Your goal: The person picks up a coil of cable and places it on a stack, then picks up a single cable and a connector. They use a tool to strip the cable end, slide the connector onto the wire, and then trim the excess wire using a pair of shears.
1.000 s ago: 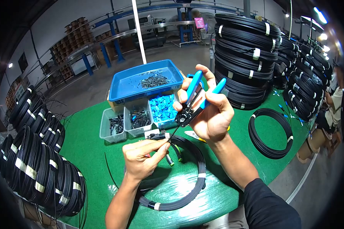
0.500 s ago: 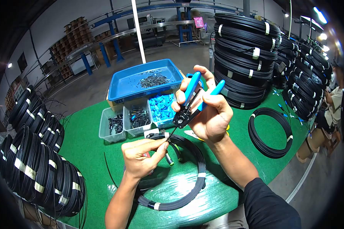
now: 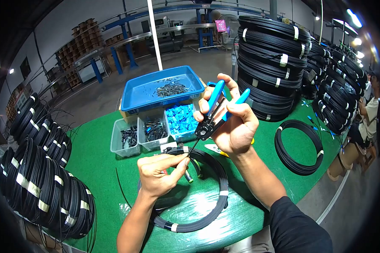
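Two bare hands were at work over a green tabletop [image 3: 93, 152]. The left hand [image 3: 158, 177] was closed in a pinch, thumb and fingers gripping a thin black cable [image 3: 194, 148] close to its upper end. The right hand [image 3: 238, 130], higher and farther forward, was wrapped round a blue-handled tool [image 3: 216, 98], its two grips spread apart between fingers and palm. Key relation: the cable's short free length slanted up and rightward from the left fingertips to the dark tool head, which pointed down and left toward that hand. Cable and tool head met, or nearly so; could not tell whether the end sat inside the jaws. Left hand was nearer the cable, right hand just beyond its tip. Below both, a black cable coil [image 3: 224, 179] lay flat on the tabletop, pale tape round it, partly under the left hand. Yellow-handled tool [image 3: 213, 148] lay beside the right wrist. Past the hands stood a bin of blue pieces [image 3: 180, 119], with a blue tray [image 3: 133, 103] behind.
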Motion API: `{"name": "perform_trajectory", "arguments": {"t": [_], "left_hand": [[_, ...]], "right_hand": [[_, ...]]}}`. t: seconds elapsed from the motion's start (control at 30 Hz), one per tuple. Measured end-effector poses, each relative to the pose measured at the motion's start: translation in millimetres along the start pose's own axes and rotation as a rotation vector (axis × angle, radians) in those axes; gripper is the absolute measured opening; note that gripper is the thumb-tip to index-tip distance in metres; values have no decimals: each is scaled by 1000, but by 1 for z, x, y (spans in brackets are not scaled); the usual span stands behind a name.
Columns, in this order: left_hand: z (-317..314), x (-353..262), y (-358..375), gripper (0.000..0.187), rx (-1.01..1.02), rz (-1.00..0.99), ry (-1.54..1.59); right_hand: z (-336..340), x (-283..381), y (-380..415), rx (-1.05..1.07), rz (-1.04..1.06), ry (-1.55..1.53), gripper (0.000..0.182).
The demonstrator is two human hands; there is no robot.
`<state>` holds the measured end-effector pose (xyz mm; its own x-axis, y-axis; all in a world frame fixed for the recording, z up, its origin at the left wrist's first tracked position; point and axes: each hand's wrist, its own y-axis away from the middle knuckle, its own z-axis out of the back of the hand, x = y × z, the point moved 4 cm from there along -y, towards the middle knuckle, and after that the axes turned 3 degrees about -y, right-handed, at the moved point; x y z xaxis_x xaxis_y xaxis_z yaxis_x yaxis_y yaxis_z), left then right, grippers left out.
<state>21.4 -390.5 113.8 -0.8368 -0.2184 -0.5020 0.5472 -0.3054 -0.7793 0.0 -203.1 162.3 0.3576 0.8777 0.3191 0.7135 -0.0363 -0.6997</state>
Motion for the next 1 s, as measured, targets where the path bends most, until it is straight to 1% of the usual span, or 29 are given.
{"name": "perform_trajectory", "arguments": {"t": [0.07,0.23,0.33,0.4,0.43,0.47,0.5,0.53,0.57,0.6,0.67,0.7,0.8,0.9,1.0], "left_hand": [[0,-3,-1,12,32,-63,-3],[0,-1,0,12,31,-63,-13],[-1,-5,-1,12,52,-66,-22],[-3,-8,-1,11,76,-56,-28],[-6,-9,0,9,129,-62,-13],[-9,-10,1,8,181,-68,3],[-12,-7,2,6,177,-116,20],[-13,-7,2,6,179,-115,22],[-14,-7,3,7,209,-105,38],[-15,-7,3,7,238,-95,53],[-16,-7,4,7,266,-101,55],[-18,-8,4,6,291,-108,55],[-18,-8,5,5,335,-69,27],[-17,-8,4,4,293,-86,26],[-17,-7,5,3,301,-84,22]], "right_hand": [[1,0,1,1,0,6,62],[0,0,2,-20,-7,1,61],[3,1,2,-33,-17,-28,58],[11,2,4,-97,-56,-57,54],[10,1,5,-157,-77,-65,48],[13,2,5,-160,-75,-63,48],[16,1,6,-137,-102,-69,47],[16,0,6,-114,-129,-75,46],[16,-1,6,-144,-110,-24,36],[14,-1,6,-147,-109,-24,36],[16,-2,7,-259,-133,47,26],[17,-4,6,-272,-124,87,23],[20,-5,6,-265,-145,78,23],[16,-2,5,-256,-139,75,22],[15,-1,5,-264,-136,70,23]]}}
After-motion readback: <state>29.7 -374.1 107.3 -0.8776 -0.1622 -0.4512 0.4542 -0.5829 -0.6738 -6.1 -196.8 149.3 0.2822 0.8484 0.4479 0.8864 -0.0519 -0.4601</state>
